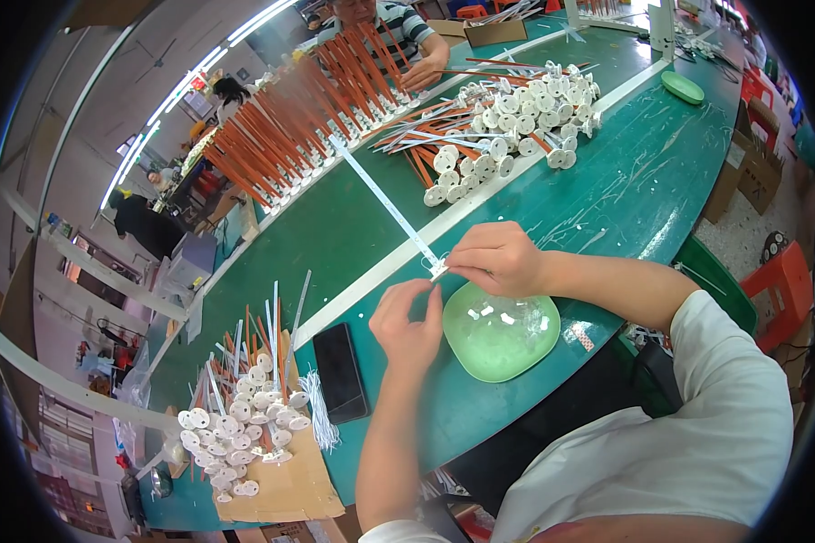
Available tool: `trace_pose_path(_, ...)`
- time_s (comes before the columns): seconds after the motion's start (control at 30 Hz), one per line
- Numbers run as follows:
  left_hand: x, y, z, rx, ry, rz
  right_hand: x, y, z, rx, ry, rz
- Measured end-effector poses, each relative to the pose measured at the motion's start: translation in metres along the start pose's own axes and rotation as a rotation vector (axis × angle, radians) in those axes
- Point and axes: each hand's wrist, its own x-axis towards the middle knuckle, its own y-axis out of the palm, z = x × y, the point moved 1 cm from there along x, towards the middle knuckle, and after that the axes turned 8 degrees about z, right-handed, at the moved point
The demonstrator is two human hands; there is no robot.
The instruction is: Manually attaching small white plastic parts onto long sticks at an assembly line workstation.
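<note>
Surveying the green counter (638, 181), with a curved near edge sweeping from the lower left up to the far right. Noted widest room for moving beyond the right forearm (598, 281), across scratched green surface reaching to a small green dish (683, 88) near the far right edge. Recorded a white divider (362, 288) running lengthwise along the counter. Found tighter room on the left: a black phone (340, 373) just beside the left hand (407, 321), a bundle of white ties (320, 416) alongside the phone, then a heap of white discs and strips (244, 425) over a cardboard sheet (290, 484). Noted a second heap (516, 118), mostly past the divider, well apart from the right hand (503, 261). Observed a green bowl (503, 357) between left hand and right forearm, near the edge. Located a white strip (380, 199) slanting up and left from the fingertips, above the divider, with a white end piece (438, 269) between both hands. Found both hands closed narrow, pinching the end piece from opposite sides; cannot tell exact contact of every finger.
</note>
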Motion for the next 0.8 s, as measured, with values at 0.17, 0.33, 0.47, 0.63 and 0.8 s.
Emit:
trace_pose_path(0.17,0.001,0.0,0.0,0.029,-0.004,-0.017,-0.002,0.001,-0.002,0.021,-0.035,0.029)
trace_pose_path(0.33,0.002,-0.003,-0.002,0.146,0.173,-0.001,0.0,-0.002,-0.001,0.11,0.018,0.098)
trace_pose_path(0.47,0.003,-0.004,-0.009,0.188,0.217,0.037,0.001,-0.009,-0.002,0.414,0.503,0.128)
trace_pose_path(0.63,0.001,-0.001,-0.015,0.158,0.318,0.141,0.007,-0.01,-0.008,0.641,0.82,0.112)
trace_pose_path(0.8,0.001,0.0,-0.015,0.118,0.302,0.177,-0.006,0.0,-0.021,0.743,0.85,0.203)
